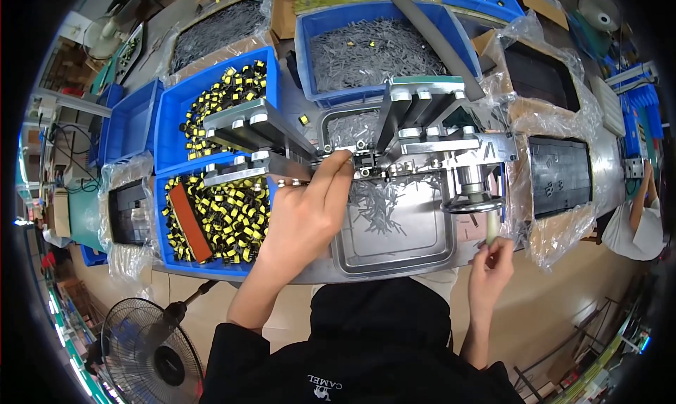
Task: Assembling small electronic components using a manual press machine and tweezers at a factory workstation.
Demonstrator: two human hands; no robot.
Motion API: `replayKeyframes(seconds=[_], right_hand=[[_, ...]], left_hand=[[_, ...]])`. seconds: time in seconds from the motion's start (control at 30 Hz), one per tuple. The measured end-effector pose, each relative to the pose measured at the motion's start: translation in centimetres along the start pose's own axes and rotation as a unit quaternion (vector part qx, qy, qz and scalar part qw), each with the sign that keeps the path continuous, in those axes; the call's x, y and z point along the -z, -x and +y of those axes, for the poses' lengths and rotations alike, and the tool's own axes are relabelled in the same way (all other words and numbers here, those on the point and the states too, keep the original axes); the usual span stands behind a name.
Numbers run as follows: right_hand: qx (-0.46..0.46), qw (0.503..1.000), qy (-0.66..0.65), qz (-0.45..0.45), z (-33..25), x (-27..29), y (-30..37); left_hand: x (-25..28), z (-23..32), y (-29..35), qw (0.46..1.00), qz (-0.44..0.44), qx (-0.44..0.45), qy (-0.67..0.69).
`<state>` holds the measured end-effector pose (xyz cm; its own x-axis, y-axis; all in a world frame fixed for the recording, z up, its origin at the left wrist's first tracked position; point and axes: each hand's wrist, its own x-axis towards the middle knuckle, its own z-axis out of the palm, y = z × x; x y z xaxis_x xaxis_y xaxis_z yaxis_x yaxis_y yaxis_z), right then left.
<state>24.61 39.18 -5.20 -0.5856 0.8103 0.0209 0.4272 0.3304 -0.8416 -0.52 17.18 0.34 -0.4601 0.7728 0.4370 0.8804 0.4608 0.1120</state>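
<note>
In the middle of the bench stands a metal bench fixture with upright plates, a rail and a round handwheel. My left hand reaches to the rail, its fingers pressed together at the fixture's centre. Whatever lies under those fingertips is hidden. My right hand is closed around the pale handle that hangs by the handwheel. Beneath the fixture, a steel tray holds loose dark strips.
Blue bins of yellow-and-black parts stand at left, one with a reddish-brown bar on top. Behind the fixture is a blue bin of grey strips. Plastic-lined cartons line the right. A floor fan stands lower left.
</note>
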Motion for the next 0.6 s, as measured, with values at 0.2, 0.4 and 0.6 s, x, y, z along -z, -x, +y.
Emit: replayKeyframes(seconds=[0.2,0.4,0.6], right_hand=[[-0.012,0.979,-0.067,-0.193,-0.9,-1.8,2.2],[-0.016,0.979,-0.205,-0.014,-1.2,0.4,0.3],[0.003,0.972,-0.058,-0.226,-1.1,-1.2,1.7]], left_hand=[[-0.3,0.0,0.0,1.0,-0.009,0.0,0.02],[0.0,0.1,0.2,1.0,-0.003,0.017,0.014],[-0.3,0.1,0.0,1.0,0.003,0.004,0.011]])
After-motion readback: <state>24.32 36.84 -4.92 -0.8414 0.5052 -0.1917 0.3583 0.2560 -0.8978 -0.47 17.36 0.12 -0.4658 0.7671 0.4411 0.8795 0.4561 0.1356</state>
